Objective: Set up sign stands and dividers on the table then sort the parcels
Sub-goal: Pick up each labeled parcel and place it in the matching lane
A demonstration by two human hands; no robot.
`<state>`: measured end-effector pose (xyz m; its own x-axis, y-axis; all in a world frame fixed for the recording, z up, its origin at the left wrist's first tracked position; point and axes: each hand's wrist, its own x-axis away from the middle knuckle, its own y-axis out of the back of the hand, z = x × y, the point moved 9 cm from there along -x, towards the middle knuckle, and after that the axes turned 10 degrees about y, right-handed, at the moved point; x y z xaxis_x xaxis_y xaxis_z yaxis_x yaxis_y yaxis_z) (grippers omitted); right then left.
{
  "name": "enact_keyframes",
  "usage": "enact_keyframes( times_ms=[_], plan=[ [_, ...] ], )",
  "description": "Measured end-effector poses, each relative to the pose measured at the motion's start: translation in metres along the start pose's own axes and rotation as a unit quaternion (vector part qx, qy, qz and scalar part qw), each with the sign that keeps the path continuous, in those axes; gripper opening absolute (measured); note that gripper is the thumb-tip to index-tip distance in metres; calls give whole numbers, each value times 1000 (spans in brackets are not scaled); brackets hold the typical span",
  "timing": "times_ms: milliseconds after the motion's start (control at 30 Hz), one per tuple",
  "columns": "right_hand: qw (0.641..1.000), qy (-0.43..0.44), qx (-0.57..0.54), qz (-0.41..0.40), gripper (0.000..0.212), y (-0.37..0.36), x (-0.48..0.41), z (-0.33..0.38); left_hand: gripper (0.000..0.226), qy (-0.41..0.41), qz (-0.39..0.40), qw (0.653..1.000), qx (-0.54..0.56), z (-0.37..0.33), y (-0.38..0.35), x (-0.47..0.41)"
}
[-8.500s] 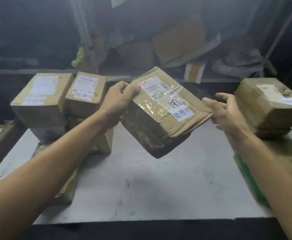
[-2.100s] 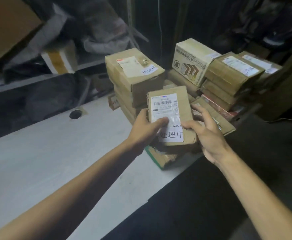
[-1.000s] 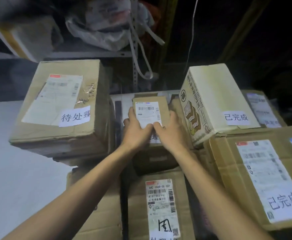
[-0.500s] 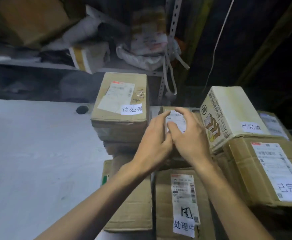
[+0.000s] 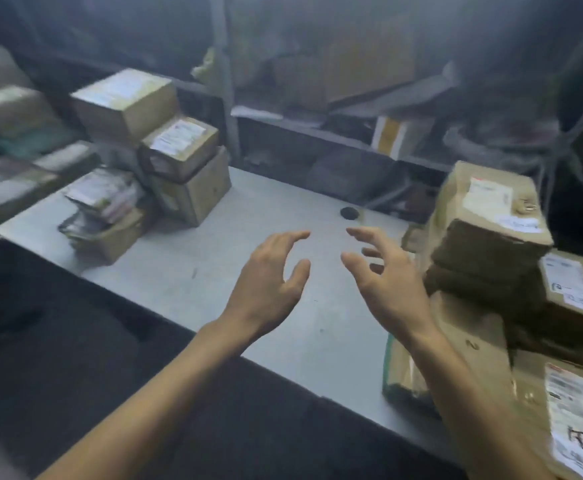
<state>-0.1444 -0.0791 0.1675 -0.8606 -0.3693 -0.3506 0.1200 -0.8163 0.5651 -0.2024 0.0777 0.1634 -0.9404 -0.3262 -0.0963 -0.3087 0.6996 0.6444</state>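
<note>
From the head camera we see our left hand and right hand held over the pale surface, fingers spread and loosely bent, holding nothing. Parcels are stacked at the left and at the right, blurred.

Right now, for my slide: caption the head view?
Left hand and right hand hover empty over the table, parcel stacks on both sides.
</note>
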Motion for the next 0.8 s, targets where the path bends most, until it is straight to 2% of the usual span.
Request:
enact_keyframes(
  times_ms=[167,367,600,800],
  plan=[
    [995,23,-51,79,29,-100,-1,42,37,104,-54,993,-6,98,97,32],
    [984,21,-90,151,31,-195,-24,67,29,206,-98,974,-11,189,171,42],
    [978,-21,-126,165,29,-283,-91,54,28,212,-85,973,-24,251,203,-33],
    [977,-83,-154,126,28,-329,-184,29,37,195,-20,979,-49,290,217,-148]
  ],
)
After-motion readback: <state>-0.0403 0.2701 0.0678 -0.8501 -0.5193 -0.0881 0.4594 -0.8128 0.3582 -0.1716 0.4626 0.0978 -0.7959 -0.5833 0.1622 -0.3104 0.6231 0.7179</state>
